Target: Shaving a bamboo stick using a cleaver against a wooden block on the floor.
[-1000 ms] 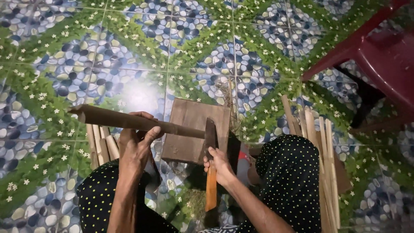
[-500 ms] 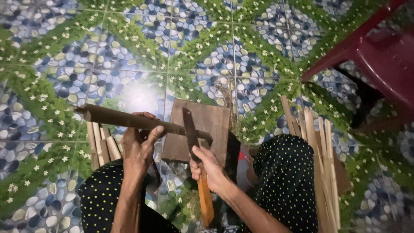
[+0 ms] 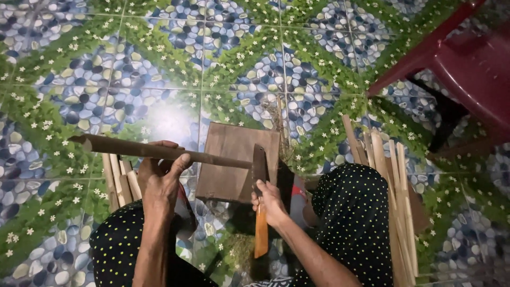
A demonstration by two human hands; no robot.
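My left hand [image 3: 159,178] grips a long brown bamboo stick [image 3: 133,149] and holds it level across the view, its right end over a brown wooden board [image 3: 228,159] on the floor. My right hand [image 3: 270,202] holds a knife with an orange handle [image 3: 261,236]. The knife's dark blade [image 3: 259,167] stands upright against the right end of the stick. Both forearms reach out from between my knees, which are covered in black cloth with pale dots.
Split bamboo strips [image 3: 396,186] lie in a bundle by my right knee. More cut strips [image 3: 119,180] lie under my left hand. A dark red plastic chair [image 3: 467,58] stands at the upper right. The floor is glossy tile with green and blue patterns.
The knife swung left and up along the stick half a second ago, then came back right. Its blade now stands at the stick's right end again. My left hand stayed put.
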